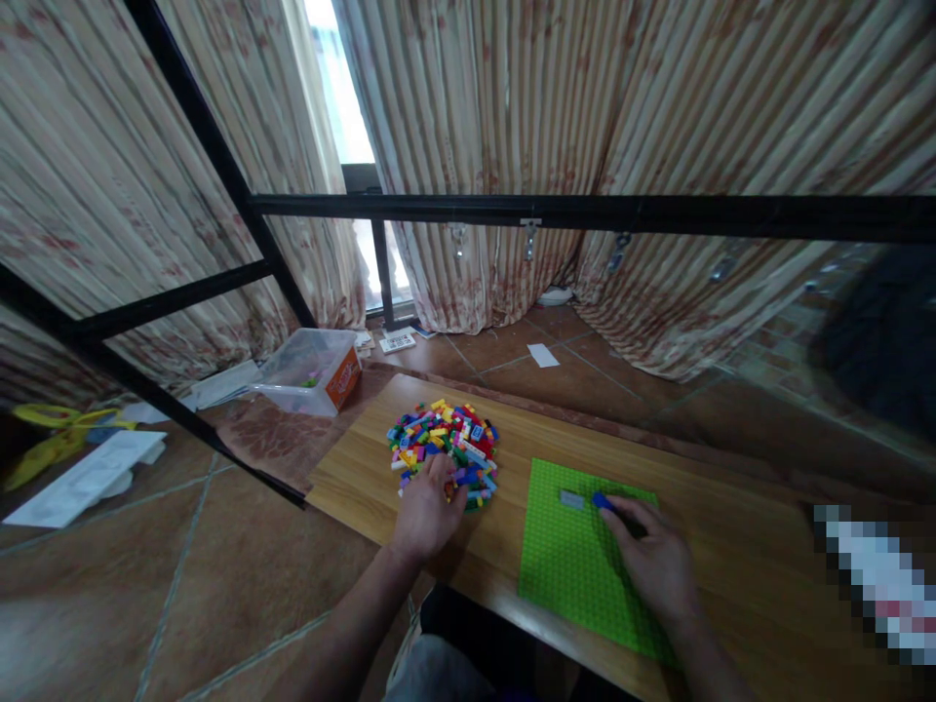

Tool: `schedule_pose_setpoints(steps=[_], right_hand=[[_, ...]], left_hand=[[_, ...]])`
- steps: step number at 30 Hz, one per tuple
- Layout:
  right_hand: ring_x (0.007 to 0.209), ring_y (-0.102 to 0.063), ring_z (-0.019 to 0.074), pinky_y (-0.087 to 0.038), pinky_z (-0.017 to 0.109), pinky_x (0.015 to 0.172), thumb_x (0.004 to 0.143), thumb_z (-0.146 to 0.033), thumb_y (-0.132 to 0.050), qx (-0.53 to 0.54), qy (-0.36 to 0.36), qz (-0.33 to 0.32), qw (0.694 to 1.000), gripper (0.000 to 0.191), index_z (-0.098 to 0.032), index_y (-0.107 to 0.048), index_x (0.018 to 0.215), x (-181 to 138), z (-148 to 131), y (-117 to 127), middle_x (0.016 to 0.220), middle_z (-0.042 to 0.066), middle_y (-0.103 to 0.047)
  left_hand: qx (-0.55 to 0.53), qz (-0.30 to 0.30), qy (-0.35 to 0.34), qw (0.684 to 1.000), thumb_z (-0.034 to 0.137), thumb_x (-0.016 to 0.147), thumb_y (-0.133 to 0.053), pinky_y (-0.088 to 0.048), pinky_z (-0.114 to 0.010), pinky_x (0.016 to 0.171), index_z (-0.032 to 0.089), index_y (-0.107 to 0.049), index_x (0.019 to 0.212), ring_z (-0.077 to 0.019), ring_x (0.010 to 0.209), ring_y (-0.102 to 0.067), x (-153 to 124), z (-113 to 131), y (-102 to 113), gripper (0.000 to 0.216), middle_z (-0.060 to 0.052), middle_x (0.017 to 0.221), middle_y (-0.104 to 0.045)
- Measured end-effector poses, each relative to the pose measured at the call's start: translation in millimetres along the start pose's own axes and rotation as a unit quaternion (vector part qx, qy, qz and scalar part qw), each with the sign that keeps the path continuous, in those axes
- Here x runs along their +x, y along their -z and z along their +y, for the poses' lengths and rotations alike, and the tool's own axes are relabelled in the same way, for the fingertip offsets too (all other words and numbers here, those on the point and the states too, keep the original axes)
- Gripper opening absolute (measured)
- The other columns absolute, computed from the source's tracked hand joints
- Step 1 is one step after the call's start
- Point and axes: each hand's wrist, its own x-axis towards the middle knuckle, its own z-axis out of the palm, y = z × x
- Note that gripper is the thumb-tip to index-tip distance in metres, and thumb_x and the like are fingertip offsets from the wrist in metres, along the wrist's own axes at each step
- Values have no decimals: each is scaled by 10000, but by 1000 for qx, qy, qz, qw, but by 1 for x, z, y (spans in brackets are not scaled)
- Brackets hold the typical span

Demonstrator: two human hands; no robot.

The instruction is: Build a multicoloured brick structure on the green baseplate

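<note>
My right hand (654, 561) pinches a blue toy brick (603, 501) over the green baseplate (560, 575). Just left of that brick, a grey brick (571, 499) sits on the plate. My left hand (430, 507) reaches into the near side of a pile of mixed coloured bricks (439, 429), its fingers curled down among the pieces. Whether those fingers grip a brick is hidden by the hand itself.
The pile and plate lie on a low wooden table (358, 468). Beyond its left end, a clear plastic box (307, 375) with an orange label stands on the floor. A black metal frame (453, 207) crosses in front of patterned curtains (497, 107).
</note>
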Motion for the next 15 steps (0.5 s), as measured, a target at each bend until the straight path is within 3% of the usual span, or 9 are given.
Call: schedule_pose_setpoints(steps=[5,9,12,15], right_hand=[[946,-625,246,-465,432,912,809,-532,-564,-14,23,32,999,355,-228,-697,936,-1,-3,2,974,69,-700],[911,-618,241,-466,409,883,848,-480,-567,-21,91,91,992,287,-229,-690,912,-15,-34,-4,915,70,-705],[931,-612,236,-452,391,869,881,-387,-561,-27,149,19,988,200,-252,-687,959,-34,-72,-26,964,56,-711],[903,-600,256,-426,418,844,897,-319,-531,-73,158,-54,983,166,-270,-678,956,-49,-104,-57,921,49,-707]], left_hand=[[-69,26,23,997,180,759,-598,-495,-294,716,207,-491,847,-167,785,-606,-4,5,-1,141,-9,855,-604],[-84,26,20,996,176,754,-597,-494,-281,681,203,-490,823,-158,740,-605,-8,10,-1,130,1,801,-599],[-95,26,14,995,170,752,-594,-494,-268,655,202,-497,811,-148,702,-598,-13,13,-4,118,10,759,-587],[-110,29,9,993,172,759,-591,-504,-255,645,204,-509,825,-141,695,-604,-19,14,-8,110,8,768,-598]])
